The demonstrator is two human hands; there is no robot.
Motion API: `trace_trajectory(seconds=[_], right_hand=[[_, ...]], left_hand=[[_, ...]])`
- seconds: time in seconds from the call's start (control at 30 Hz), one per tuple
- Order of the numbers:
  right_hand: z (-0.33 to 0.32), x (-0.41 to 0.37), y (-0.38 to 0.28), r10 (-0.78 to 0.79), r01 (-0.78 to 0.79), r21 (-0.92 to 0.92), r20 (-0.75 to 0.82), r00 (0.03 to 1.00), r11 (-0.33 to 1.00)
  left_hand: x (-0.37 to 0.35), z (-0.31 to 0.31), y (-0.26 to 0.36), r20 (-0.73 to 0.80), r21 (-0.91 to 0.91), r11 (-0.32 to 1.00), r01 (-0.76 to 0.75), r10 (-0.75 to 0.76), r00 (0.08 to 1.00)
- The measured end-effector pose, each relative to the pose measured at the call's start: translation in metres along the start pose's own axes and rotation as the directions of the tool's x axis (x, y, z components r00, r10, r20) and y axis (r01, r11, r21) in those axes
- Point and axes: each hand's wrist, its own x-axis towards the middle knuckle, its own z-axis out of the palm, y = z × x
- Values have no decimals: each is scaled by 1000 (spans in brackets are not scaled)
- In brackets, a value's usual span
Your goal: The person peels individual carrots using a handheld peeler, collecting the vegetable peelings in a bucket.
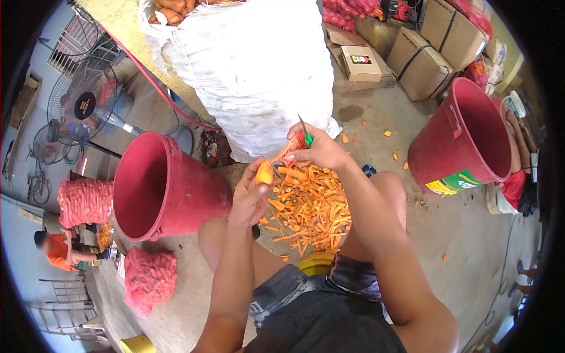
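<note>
My left hand (248,194) is closed on a short orange carrot piece (265,173), thumb and fingers around it. My right hand (322,152) grips a small knife (308,139) with a green handle, its dark blade pointing up. In the same hand is a red-orange slotted tool (295,143) that looks like a peeler, its lower end close to the carrot. Both hands are over a heap of orange carrot pieces and peelings (318,206) on the floor between my legs.
A large white sack (259,70) stands in front. Dark red tubs stand at left (194,194) and right (424,147). Red mesh bags (150,273), cardboard boxes (418,65) and a fan (84,106) surround me. A person in orange (59,253) sits far left.
</note>
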Motion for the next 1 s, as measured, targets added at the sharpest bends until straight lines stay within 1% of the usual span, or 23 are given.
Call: trace_trajectory(seconds=[0.03,0.07,0.1,0.23,0.33,0.37,0.4,0.43,0.5,0.53,0.6,0.63,0.67,0.7,0.73,0.77,0.8,0.83,0.87,0.9,0.93,0.97,1.0], right_hand=[[3,-2,1,-67,67,-17,37,997,998],[5,-3,2,-134,136,-30,70,989,990],[7,-3,4,-235,244,-91,93,967,966],[8,-2,7,-240,252,-73,145,960,965],[1,0,7,-225,246,-112,171,959,963],[-3,1,6,-84,90,-75,82,993,993],[-8,3,6,64,-64,-23,-1,998,998],[-12,5,9,60,-60,-21,-2,998,998],[-12,9,8,-52,50,-70,-28,998,996],[-8,7,5,-54,52,-72,-24,998,996],[3,-3,-1,-144,148,-72,53,988,986],[7,-3,-1,-195,202,-91,87,977,975],[9,-2,2,-192,199,-89,86,978,976],[10,0,6,-257,267,-94,107,961,959],[9,0,9,-322,334,-99,125,939,937],[7,0,12,-321,333,-101,120,940,938],[4,1,13,-305,319,-156,104,946,935],[1,2,14,-290,303,-211,90,953,929],[-4,4,16,-289,302,-210,89,953,930],[-10,5,12,-178,168,-251,-17,984,953],[-13,7,9,-70,31,-275,-130,989,961],[-16,6,7,23,-71,-328,-148,989,942],[-14,7,11,22,-69,-327,-145,989,943]], left_hand=[[0,1,-1,-4,-1,1000,-2,2,1000],[0,2,-2,-11,59,998,0,0,1000],[1,1,-3,-15,119,993,4,-2,1000],[1,1,-4,-3,172,985,33,-33,999],[-2,4,1,32,191,981,44,-52,998],[-5,5,4,85,164,986,31,-46,995],[-6,6,7,138,137,990,20,-39,990],[-5,4,6,140,140,990,19,-39,989],[-4,-3,5,136,31,1000,-1,-3,991],[-3,-4,4,136,30,1000,-6,2,991],[2,-4,-2,4,26,1000,16,-16,1000],[2,-4,-6,2,25,1000,16,-16,1000],[2,-4,-10,12,81,997,-8,8,1000],[3,-2,-12,27,138,990,-31,28,999],[3,0,-12,32,137,990,-26,22,999],[1,1,-12,36,185,982,-30,24,999],[0,1,-12,39,233,972,-37,29,999],[-1,0,-10,40,233,972,-37,28,999],[-2,-1,-6,75,197,980,-31,16,997],[-3,-1,-2,113,163,986,-24,6,994],[-2,1,0,119,166,986,-25,5,993],[-3,1,3,175,6,1000,21,-22,984],[-4,1,6,231,-152,986,75,-38,972]])
